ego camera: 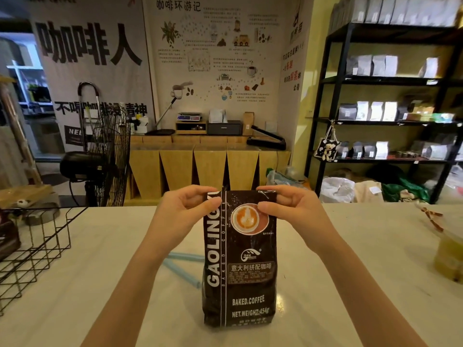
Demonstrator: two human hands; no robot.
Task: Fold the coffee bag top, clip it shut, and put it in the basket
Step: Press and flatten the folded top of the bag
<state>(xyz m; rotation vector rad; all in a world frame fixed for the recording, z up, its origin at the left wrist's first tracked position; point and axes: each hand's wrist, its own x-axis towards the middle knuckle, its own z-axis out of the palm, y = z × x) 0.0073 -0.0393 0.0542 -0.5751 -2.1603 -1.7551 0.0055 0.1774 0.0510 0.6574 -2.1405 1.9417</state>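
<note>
A dark brown coffee bag (240, 259) with white lettering and a latte picture stands upright on the white counter (100, 309) in front of me. My left hand (186, 209) pinches the bag's top left corner. My right hand (288, 209) pinches the top right corner, thumb on the front face. The top edge of the bag sits folded over between my fingers. A light blue clip (183, 267) lies on the counter just left of the bag, partly hidden behind it. A black wire basket (37, 246) stands at the left edge of the counter.
A yellowish bag with an orange-brown tie (448, 256) sits at the counter's right edge. A brown object (8, 236) rests inside the basket. Beyond the counter are a black fan (105, 156), a wooden cabinet (208, 166) and black shelves (388, 108) with coffee bags.
</note>
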